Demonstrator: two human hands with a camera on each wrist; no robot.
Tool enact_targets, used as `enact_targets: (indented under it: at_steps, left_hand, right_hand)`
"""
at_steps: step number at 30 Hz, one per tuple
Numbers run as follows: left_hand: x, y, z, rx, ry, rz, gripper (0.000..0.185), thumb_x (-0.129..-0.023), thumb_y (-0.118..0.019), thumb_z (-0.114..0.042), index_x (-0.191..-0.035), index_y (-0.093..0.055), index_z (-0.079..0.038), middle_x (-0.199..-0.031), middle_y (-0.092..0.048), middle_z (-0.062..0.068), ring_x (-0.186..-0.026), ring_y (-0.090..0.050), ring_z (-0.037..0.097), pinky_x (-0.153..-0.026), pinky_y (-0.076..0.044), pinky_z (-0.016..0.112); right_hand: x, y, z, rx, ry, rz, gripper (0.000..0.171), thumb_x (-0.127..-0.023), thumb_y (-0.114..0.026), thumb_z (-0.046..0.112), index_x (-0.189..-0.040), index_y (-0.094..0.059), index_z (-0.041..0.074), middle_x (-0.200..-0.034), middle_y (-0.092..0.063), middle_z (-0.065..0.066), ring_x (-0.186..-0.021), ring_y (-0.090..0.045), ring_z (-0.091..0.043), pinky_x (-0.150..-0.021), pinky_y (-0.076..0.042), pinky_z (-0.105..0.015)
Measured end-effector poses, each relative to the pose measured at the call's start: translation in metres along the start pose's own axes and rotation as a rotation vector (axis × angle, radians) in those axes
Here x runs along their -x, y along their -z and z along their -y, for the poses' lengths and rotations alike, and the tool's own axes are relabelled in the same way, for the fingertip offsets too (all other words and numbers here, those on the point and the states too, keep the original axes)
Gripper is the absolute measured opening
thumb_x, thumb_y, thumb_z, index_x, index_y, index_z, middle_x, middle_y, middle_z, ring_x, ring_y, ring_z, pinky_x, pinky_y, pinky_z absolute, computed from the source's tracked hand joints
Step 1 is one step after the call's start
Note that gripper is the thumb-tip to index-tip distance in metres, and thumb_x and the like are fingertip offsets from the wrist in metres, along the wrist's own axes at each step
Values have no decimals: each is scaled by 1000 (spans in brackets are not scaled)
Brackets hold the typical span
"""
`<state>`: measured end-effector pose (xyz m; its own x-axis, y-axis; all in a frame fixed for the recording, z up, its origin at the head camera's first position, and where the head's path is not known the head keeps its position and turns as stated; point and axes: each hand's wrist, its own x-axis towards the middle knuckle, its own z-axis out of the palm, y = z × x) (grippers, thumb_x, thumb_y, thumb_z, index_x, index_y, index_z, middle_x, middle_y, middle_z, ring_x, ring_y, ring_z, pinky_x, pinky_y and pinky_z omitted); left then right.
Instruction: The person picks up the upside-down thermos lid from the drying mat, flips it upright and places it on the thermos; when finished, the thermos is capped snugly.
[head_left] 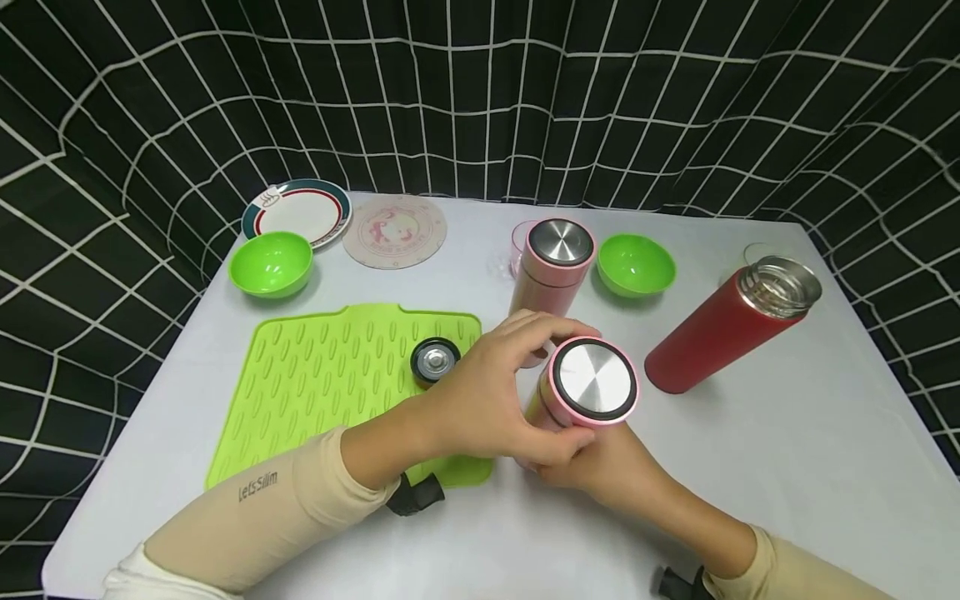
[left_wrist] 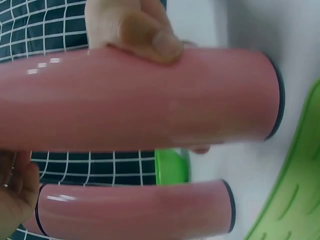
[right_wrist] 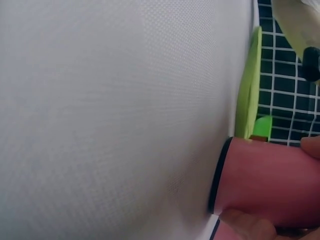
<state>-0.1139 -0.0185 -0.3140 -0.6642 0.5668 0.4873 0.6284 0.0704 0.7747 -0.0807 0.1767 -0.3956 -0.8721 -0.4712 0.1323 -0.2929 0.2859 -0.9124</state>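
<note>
A pink thermos (left_wrist: 210,97) stands upright close over the table, with both hands on it. My left hand (head_left: 480,396) grips it near the top, thumb and fingers curled around the pink-rimmed steel lid (head_left: 595,379). Lower on the body, my right hand (head_left: 600,467) holds it; much of this hand is hidden by the thermos in the head view, and its thumb shows in the left wrist view. Just behind stands a second pink thermos (head_left: 551,279) with its lid on. To the right is a red thermos (head_left: 720,333), its steel mouth uncovered.
A green ribbed mat (head_left: 315,383) lies left, partly under my left arm, with a black-rimmed cap (head_left: 435,360) on it. Farther back are a green bowl (head_left: 272,265), a plate (head_left: 300,208), a round mat (head_left: 395,232), a pink glass (head_left: 517,242) and another green bowl (head_left: 636,265).
</note>
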Motion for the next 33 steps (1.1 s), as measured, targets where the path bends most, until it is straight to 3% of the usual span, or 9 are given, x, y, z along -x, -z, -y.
enact_targets:
  at_steps: [3, 9, 13, 15, 20, 22, 25, 30, 33]
  left_hand:
    - [1, 1, 1, 30, -12, 46, 78, -67, -88, -24, -133, -50, -8, -126, -52, -3, -115, -48, 7, -94, -46, 27]
    - [0, 0, 0, 41, -9, 2, 73, -64, -90, -24, -122, -48, -8, -119, -51, -4, -107, -52, 6, -91, -48, 26]
    - [-1, 2, 0, 51, -45, 30, 69, -67, -86, -20, -126, -51, -5, -122, -54, -2, -112, -52, 7, -95, -47, 26]
    - [-1, 3, 0, 56, -44, 50, 74, -67, -86, -21, -129, -48, -5, -125, -52, 0, -115, -50, 8, -97, -45, 26]
    - [-1, 2, -1, 68, -3, 47, 77, -66, -90, -24, -124, -43, -8, -122, -48, 0, -112, -50, 8, -97, -45, 27]
    - [-3, 2, -1, 73, -17, 46, 72, -67, -88, -21, -122, -44, -7, -120, -50, 0, -111, -52, 8, -98, -44, 27]
    - [-4, 3, 0, 91, -52, 71, 71, -69, -85, -17, -126, -45, -3, -124, -51, 2, -115, -51, 9, -101, -43, 28]
    - [-4, 2, 1, 73, -24, 80, 77, -66, -89, -24, -123, -40, -7, -120, -48, -1, -111, -51, 8, -98, -44, 27]
    - [-6, 2, 2, 54, -33, 73, 71, -66, -88, -23, -120, -43, -8, -115, -51, -2, -106, -53, 7, -95, -45, 26]
  right_hand:
    - [3, -1, 0, 5, -1, -21, 48, -68, -87, 4, -103, -58, 19, -92, -61, 3, -79, -57, -17, -68, -51, -30]
    - [-2, -3, -1, -22, 28, 21, 41, -69, -84, -1, -92, -60, 23, -85, -62, 3, -73, -58, -17, -64, -51, -31]
    - [-2, -4, -3, -40, 57, 15, 40, -70, -85, -1, -93, -61, 21, -84, -62, 2, -70, -58, -18, -61, -51, -31]
    - [0, -4, -3, -40, 39, -2, 45, -68, -85, -1, -99, -60, 20, -89, -62, 2, -74, -58, -18, -64, -51, -30]
    - [1, -3, 0, -50, -11, 12, 45, -66, -83, -3, -97, -60, 21, -90, -63, 2, -76, -59, -18, -65, -52, -31]
    - [-1, -3, 1, -58, -8, 27, 39, -69, -83, -2, -91, -61, 20, -84, -63, 1, -72, -58, -19, -63, -52, -32]
    - [-1, -3, 0, -11, -14, -16, 44, -67, -86, 2, -98, -60, 19, -90, -62, 2, -77, -58, -17, -66, -52, -31]
    - [0, -1, 1, 5, -8, -15, 47, -65, -84, -1, -99, -59, 18, -90, -62, 3, -78, -58, -16, -67, -51, -30]
    - [-2, 0, 1, -31, 5, 15, 40, -68, -84, 0, -91, -60, 21, -83, -62, 2, -71, -58, -18, -62, -52, -31]
